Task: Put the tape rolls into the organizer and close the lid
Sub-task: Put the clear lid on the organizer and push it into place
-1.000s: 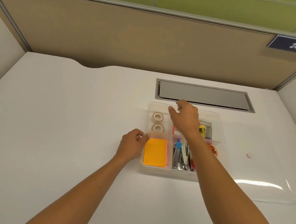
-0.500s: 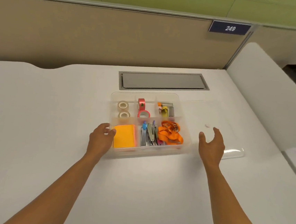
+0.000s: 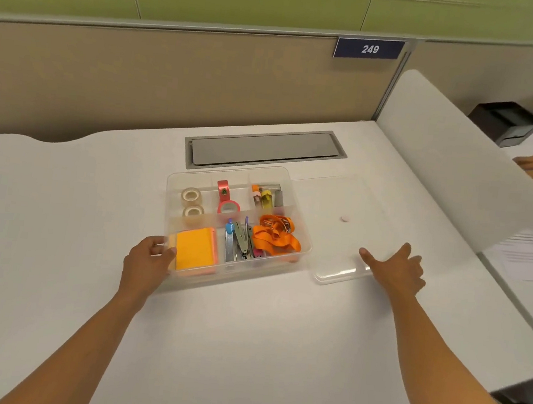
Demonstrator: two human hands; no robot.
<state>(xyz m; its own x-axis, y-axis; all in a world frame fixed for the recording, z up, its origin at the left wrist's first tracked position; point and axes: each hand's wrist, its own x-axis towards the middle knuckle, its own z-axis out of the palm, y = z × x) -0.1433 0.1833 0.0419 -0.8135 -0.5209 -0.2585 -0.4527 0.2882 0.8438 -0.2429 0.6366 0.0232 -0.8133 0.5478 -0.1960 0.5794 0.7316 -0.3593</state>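
Now, left hand (image 3: pixel 147 263) gripping organizer (image 3: pixel 252 270), lid (image 3: pixel 349 203) at right hand (image 3: pixel 397 271)

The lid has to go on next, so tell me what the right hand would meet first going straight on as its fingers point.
The clear lid, lying flat right of the organizer: the open right hand is at its near corner, though contact is unclear.

The right hand (image 3: pixel 396 273) hides a near corner of the lid (image 3: pixel 349 209); contact indeterminate. Fingertips of the left hand (image 3: pixel 147 262) blur behind the organizer (image 3: pixel 252 270) wall. Far-right items (image 3: pixel 265 197) unidentifiable.
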